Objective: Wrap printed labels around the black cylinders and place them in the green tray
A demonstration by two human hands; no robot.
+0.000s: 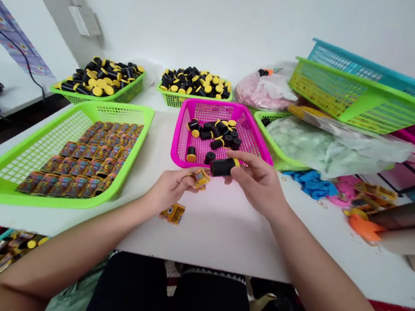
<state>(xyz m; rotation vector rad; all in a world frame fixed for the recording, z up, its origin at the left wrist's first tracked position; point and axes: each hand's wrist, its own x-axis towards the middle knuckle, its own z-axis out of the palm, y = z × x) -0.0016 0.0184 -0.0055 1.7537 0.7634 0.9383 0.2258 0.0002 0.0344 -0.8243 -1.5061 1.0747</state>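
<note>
My left hand (172, 186) pinches a small yellow printed wrapper (201, 178) over the table. Close by on the right, my right hand (256, 180) grips a black cylinder with a yellow cap (223, 167), held sideways with its black end toward the wrapper. A gap too small to judge lies between the two. On the white table below my left hand lies another printed yellow wrapper (173, 213). Just beyond both hands stands a magenta basket (176, 143) with several loose black and yellow cylinders (218, 132) inside.
A green basket (50, 203) at left holds rows of wrapped cylinders (83, 164). Two heaped green baskets (123, 93) (176, 99) stand at the back. Stacked baskets (362, 95), plastic bags (309, 144) and blue balloon-like pieces (313, 183) crowd the right side.
</note>
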